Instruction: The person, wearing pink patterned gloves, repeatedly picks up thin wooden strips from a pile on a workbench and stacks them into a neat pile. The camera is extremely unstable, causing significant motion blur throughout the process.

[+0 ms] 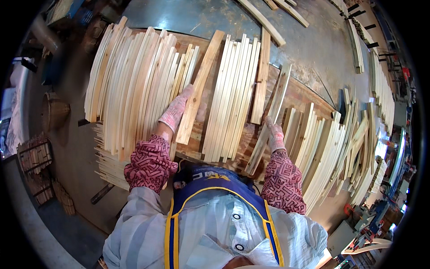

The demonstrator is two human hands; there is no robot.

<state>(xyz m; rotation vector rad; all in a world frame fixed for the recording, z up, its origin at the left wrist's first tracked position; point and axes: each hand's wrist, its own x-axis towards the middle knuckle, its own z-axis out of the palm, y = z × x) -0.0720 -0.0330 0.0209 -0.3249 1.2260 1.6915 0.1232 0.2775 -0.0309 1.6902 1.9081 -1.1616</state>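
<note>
My left hand (178, 106), in a pale pink knit glove, closes on the left edge of a wooden strip (200, 87); part of the grip is hidden. This strip leans at a slant between two groups of strips. My right hand (276, 135), gloved the same way, grips another slanting strip (281, 92) by its side. Between my hands a row of pale strips (231, 96) lies side by side on a brown board (204, 119). Just right of that row is a single browner strip (261, 80).
A wide stack of strips (130, 85) rises on the left. More strips (320, 148) lie to my right, with a jumbled heap (358, 139) past them. Beyond is a grey metal surface (188, 18) with loose strips. A woven basket (55, 110) stands at far left.
</note>
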